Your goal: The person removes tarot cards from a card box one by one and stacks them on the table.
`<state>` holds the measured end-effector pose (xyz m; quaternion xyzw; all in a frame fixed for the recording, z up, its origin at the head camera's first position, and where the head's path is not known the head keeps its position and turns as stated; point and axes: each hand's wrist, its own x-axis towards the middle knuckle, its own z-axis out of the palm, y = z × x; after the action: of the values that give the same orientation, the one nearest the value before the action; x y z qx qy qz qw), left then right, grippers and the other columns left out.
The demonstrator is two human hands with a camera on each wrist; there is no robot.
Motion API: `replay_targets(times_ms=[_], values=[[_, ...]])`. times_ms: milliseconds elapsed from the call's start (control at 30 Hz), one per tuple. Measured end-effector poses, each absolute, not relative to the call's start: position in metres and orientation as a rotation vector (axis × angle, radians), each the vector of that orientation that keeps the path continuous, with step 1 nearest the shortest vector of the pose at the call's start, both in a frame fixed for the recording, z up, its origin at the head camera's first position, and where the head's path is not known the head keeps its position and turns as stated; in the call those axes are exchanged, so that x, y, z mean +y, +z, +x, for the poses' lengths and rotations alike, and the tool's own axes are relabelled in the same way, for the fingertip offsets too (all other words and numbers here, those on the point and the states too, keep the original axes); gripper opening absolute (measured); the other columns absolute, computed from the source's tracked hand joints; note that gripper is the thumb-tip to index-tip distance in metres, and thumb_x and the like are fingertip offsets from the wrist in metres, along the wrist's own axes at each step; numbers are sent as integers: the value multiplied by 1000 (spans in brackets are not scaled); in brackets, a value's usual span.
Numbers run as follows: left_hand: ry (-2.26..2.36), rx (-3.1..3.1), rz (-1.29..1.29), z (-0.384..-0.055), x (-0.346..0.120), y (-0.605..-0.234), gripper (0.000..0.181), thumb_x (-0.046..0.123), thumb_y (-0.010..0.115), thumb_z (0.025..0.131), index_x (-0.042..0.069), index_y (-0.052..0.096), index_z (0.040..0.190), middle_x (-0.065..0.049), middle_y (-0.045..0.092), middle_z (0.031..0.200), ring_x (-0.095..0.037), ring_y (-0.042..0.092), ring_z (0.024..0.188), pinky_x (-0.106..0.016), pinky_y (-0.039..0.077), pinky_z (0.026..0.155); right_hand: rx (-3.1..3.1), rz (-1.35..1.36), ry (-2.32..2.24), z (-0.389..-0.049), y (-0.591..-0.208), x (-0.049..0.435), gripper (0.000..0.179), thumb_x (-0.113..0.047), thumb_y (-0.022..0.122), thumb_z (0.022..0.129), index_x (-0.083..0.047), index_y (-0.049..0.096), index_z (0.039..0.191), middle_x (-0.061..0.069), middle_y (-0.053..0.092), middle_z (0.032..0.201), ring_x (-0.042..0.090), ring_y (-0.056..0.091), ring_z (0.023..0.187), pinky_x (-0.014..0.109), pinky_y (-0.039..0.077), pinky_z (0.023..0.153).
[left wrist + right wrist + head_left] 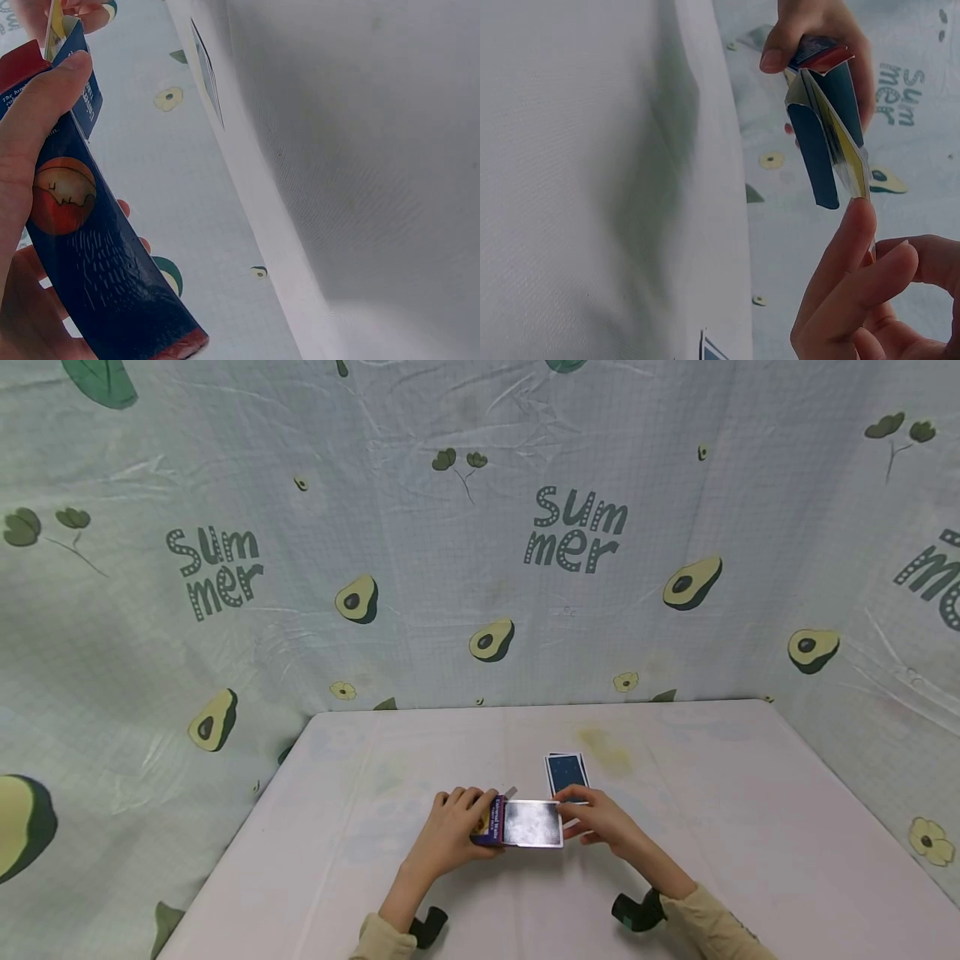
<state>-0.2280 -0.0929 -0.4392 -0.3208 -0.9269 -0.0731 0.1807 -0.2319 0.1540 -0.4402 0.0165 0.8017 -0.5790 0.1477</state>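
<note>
My left hand (448,833) grips a dark blue and purple card box (112,262) with red ends, held above the table with its mouth toward my right hand. The box's flaps (811,154) stand open in the right wrist view. A card (533,824), bright with glare in the head view, sticks partly out of the mouth. My right hand (598,817) pinches the outer edge of that card between thumb and fingers. Just beyond the right hand, a few cards (566,772) with dark blue, white-bordered backs lie on the table. How many cards the box holds is hidden.
A white cloth covers the table (360,860), with a yellowish stain (606,752) near the back. Behind and on both sides hangs a pale curtain (420,552) printed with avocados and lettering. Dark wrist mounts (637,912) are worn on both forearms.
</note>
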Motion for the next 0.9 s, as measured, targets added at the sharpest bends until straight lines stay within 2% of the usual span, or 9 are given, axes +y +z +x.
replay_targets(times_ms=[900], values=[[-235, -2646, -860, -231, -98, -438, 76, 51, 75, 60, 18, 48, 123, -1, 57, 105, -19, 51, 97, -41, 38, 79, 2318, 116, -1708, -236, -438, 161, 28, -26, 51, 89, -5, 57, 106, 3, 63, 82, 12, 61, 61, 23, 42, 51]])
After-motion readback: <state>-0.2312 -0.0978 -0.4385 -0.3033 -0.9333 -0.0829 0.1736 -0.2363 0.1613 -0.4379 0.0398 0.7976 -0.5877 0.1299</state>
